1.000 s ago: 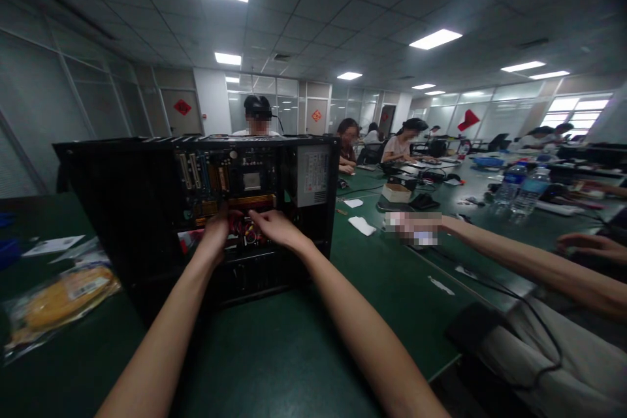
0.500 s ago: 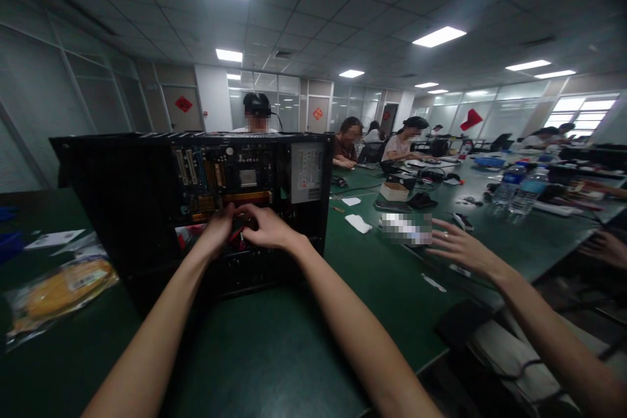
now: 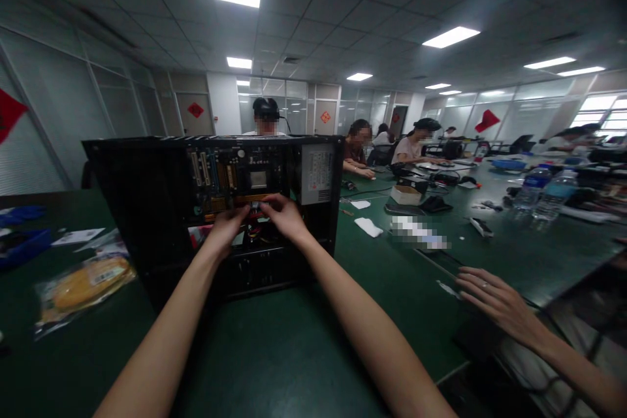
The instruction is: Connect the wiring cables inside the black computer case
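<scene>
A black computer case (image 3: 132, 189) stands on the green table with its open side facing me. Inside are a motherboard (image 3: 238, 166), a silver power supply (image 3: 316, 173) at the upper right and loose coloured wires (image 3: 253, 232) lower down. Both hands reach in at the motherboard's lower edge, just below the yellow slots. My left hand (image 3: 228, 228) has its fingertips pinched there. Close beside it, my right hand (image 3: 287, 217) is pinched too, thumb and fingers nearly meeting the left fingertips. Whatever small part lies between the fingers is too dark and small to name.
Another person's hand (image 3: 499, 300) hovers over the table edge at right. A bagged yellow item (image 3: 83, 287) and a blue tray (image 3: 24, 248) lie left. Rightward are white paper (image 3: 368, 227), a small box (image 3: 405, 194) and water bottles (image 3: 553, 192). People sit beyond.
My view has turned slightly left. Inside the case, both hands have shifted a little upward, with the fingertips now more in sight. The other person's hand has drawn back toward the table edge.
</scene>
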{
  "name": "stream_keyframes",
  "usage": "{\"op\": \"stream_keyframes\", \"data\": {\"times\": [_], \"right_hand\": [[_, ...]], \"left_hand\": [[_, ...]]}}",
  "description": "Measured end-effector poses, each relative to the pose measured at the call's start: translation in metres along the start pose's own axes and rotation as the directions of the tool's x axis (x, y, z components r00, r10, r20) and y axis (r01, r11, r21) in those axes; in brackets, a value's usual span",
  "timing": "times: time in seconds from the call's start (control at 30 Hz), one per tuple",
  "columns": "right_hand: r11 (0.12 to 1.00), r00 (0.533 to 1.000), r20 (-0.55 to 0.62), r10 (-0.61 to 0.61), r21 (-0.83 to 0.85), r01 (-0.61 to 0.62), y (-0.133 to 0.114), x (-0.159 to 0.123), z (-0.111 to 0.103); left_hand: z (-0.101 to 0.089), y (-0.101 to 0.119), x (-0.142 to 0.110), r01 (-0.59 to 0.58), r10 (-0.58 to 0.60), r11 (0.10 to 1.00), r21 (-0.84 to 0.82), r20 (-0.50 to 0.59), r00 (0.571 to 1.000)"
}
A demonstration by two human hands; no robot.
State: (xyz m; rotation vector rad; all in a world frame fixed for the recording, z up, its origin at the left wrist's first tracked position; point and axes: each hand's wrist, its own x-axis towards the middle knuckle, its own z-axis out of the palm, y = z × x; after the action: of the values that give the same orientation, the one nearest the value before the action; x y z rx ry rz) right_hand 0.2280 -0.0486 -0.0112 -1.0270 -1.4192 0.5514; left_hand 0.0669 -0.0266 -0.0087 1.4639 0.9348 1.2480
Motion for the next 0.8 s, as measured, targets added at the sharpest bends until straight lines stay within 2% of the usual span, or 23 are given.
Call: {"op": "stream_keyframes", "data": {"times": [0.1,0.23,0.37,0.5,0.57,0.67,0.73,0.8], "right_hand": [[1.000,0.999,0.038,-0.017,0.019,0.016,0.002,0.000,0.001],[0.999,0.995,0.097,0.029,-0.026,-0.026,0.007,0.001,0.003],[0.998,0.996,0.094,0.013,-0.061,-0.008,0.010,0.002,0.000],[0.996,0.999,0.048,-0.013,-0.085,0.017,0.013,0.003,-0.001],[0.997,0.999,0.017,0.034,-0.074,-0.032,0.017,0.003,0.000],[0.985,0.986,0.006,0.167,-0.042,-0.167,0.022,0.003,0.003],[0.970,0.975,0.007,0.222,-0.105,-0.220,0.023,0.002,0.003],[0.950,0.975,0.004,0.223,-0.227,-0.216,0.021,0.000,0.002]], "left_hand": [[-0.001,-0.002,0.001,-0.023,0.024,1.000,0.021,-0.063,0.998],[-0.003,-0.003,0.003,-0.051,0.062,0.993,0.107,-0.102,0.993],[-0.003,-0.005,0.005,-0.122,0.145,0.950,0.287,-0.060,0.988],[-0.002,-0.005,0.006,-0.127,0.144,0.908,0.398,-0.014,0.989],[-0.002,-0.005,0.005,-0.115,0.134,0.895,0.431,-0.014,0.991],[-0.001,-0.004,0.002,-0.087,0.108,0.888,0.452,-0.020,0.994],[0.000,-0.004,0.001,-0.079,0.092,0.873,0.482,-0.004,0.996],[0.001,-0.004,0.000,-0.080,0.070,0.844,0.530,0.039,0.997]]}}
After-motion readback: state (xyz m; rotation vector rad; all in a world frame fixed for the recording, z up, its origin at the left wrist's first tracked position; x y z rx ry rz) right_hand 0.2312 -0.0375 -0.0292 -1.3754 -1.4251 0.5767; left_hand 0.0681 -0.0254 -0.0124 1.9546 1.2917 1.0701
